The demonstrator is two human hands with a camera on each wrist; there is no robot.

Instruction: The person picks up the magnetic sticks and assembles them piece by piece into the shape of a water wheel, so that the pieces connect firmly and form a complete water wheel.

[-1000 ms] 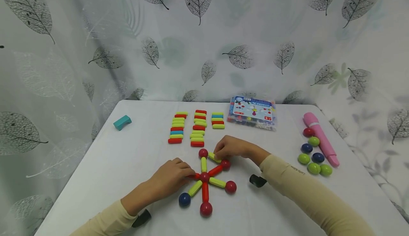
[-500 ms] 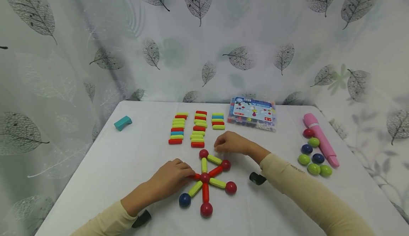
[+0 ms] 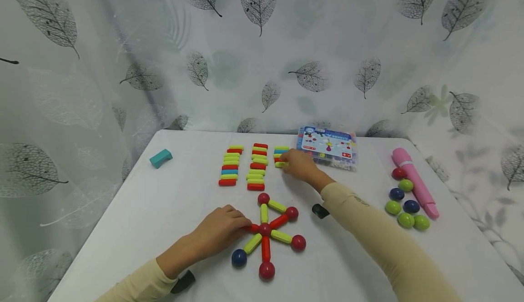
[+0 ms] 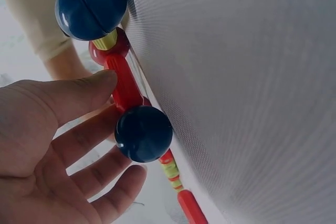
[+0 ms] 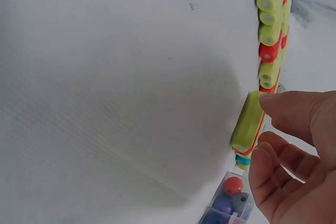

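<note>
A star of magnetic rods and balls lies on the white table, its red hub ball (image 3: pixel 265 229) joined to red and yellow-green rods. My left hand (image 3: pixel 223 230) pinches one red rod (image 4: pixel 125 82) of the star between thumb and fingers. At that rod's outer end sits a blue ball (image 4: pixel 144 134), hidden behind the hand in the head view. Another blue ball (image 3: pixel 239 258) ends the neighbouring arm. My right hand (image 3: pixel 300 164) is at the short rod row, thumb and index finger at the ends of its nearest yellow-green rod (image 5: pixel 248 121).
Two longer rod rows, one on the left (image 3: pixel 230 167) and one in the middle (image 3: pixel 257 167), lie behind the star. A clear parts box (image 3: pixel 327 145) stands at the back. Several loose balls (image 3: pixel 406 220) and a pink roll (image 3: pixel 415 181) are at the right; a teal block (image 3: pixel 161 158) is back left.
My right hand has let go of the yellow-green rod bridging two red balls and moved back to the short rod row. My left hand keeps its hold on the star.
</note>
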